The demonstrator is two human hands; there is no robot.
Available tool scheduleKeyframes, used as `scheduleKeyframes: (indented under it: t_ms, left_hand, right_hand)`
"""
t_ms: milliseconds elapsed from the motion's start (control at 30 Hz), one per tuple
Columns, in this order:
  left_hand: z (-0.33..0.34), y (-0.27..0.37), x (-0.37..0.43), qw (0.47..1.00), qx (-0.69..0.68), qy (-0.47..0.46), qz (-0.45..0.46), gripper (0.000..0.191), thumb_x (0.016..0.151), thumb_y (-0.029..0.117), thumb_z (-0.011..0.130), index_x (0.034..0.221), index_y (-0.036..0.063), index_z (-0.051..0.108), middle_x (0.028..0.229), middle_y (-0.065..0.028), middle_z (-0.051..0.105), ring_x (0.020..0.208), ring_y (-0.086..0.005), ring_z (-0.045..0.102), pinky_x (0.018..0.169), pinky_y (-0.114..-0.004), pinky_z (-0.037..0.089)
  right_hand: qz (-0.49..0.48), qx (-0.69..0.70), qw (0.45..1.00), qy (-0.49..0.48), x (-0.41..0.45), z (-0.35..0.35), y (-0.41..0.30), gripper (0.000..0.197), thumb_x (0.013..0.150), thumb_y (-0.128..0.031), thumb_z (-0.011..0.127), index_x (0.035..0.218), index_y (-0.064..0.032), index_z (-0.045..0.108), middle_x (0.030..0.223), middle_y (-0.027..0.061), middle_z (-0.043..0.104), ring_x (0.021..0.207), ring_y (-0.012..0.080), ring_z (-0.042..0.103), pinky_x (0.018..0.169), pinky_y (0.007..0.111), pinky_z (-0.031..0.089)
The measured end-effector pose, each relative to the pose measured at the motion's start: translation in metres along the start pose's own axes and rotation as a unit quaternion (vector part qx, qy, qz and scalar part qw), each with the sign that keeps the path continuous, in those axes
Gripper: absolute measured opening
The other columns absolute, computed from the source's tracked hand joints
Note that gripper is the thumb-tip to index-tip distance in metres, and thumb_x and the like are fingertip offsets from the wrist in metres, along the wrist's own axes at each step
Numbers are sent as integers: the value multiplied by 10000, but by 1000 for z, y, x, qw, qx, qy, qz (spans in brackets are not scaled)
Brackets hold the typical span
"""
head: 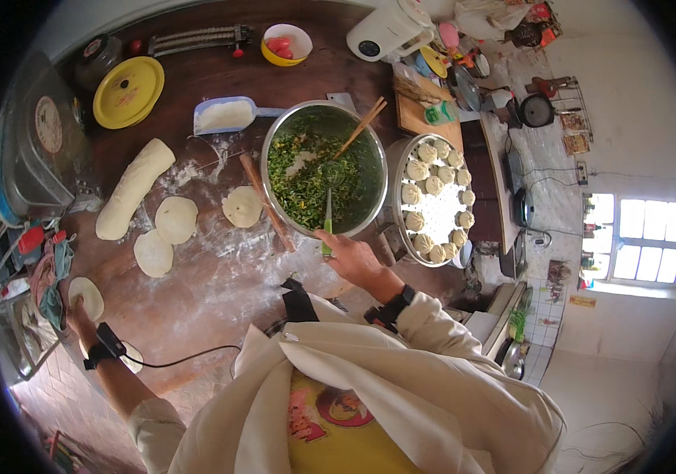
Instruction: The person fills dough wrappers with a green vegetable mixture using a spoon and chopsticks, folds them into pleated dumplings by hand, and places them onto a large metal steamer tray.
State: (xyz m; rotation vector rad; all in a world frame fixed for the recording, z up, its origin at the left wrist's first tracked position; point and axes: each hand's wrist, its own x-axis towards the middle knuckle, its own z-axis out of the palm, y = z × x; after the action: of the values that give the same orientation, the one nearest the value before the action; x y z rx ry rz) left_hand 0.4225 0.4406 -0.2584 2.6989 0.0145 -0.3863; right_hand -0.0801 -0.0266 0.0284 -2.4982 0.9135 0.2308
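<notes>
My right hand [352, 260] grips the green handle of a ladle [329, 207], whose bowl rests in chopped green filling [296, 189] inside a steel pot [266, 172]. Chopsticks [361, 127] lean in the same pot. At the table's left edge my left hand [80, 320] touches a round dough wrapper [87, 296], its fingertips over the lower rim; another wrapper [131, 357] lies partly behind the wrist. Several more dough rounds [176, 220] and a thick dough roll [135, 189] lie on the floured table [207, 320]. A wooden rolling pin [266, 201] rests beside the pot.
Right of the pot, a round steamer tray [400, 207] holds several pleated buns [418, 170]. Behind stand a flour scoop [225, 115], a yellow bowl [286, 44], a yellow lid [128, 93] and a white appliance [388, 29]. A cable [189, 358] runs from my left wrist.
</notes>
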Motion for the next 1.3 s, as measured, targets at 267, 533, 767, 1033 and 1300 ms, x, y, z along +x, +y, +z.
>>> scheduleKeyframes:
  t_ms: [267, 533, 767, 1033, 1300]
  left_hand:
    - [-6, 42, -83, 664, -712, -185, -136, 342, 870, 180, 541, 1151, -12, 508, 1110, -118, 573, 998, -206, 556, 856, -319, 449]
    - [-56, 209, -224, 271, -908, -318, -24, 326, 866, 196, 538, 1143, 25, 527, 1141, -72, 572, 1041, -173, 542, 899, -326, 442]
    - [-94, 304, -285, 313, -871, -358, 121, 394, 895, 234, 477, 1235, 37, 458, 1247, -102, 498, 1154, -240, 460, 1013, -416, 314]
    - [-74, 318, -325, 172, -879, -445, -29, 350, 901, 216, 464, 1198, 31, 485, 1220, -103, 519, 1080, -235, 523, 931, -382, 406]
    - [-56, 343, -345, 412, -811, -414, 21, 435, 901, 289, 460, 1255, 39, 424, 1269, -105, 470, 1162, -264, 451, 988, -457, 343]
  right_hand:
    - [18, 127, 975, 183, 12, -23, 13, 195, 774, -155, 634, 915, -27, 590, 840, 146, 604, 753, 286, 604, 645, 349, 484]
    - [33, 112, 960, 253, 42, -40, 55, 283, 837, -99, 511, 1095, 17, 494, 967, 246, 570, 839, 421, 554, 697, 407, 479]
    - [-151, 131, 954, 225, 83, -27, 69, 285, 823, -65, 522, 1096, 19, 517, 1017, 245, 568, 918, 388, 558, 767, 377, 473]
    - [-138, 241, 960, 46, 55, -36, 76, 282, 853, -51, 504, 1122, 32, 505, 972, 222, 599, 903, 273, 619, 724, 331, 505]
    - [45, 702, 710, 1, 35, -3, 101, 317, 907, -74, 438, 1163, 115, 429, 1028, 187, 560, 910, 255, 609, 767, 320, 529]
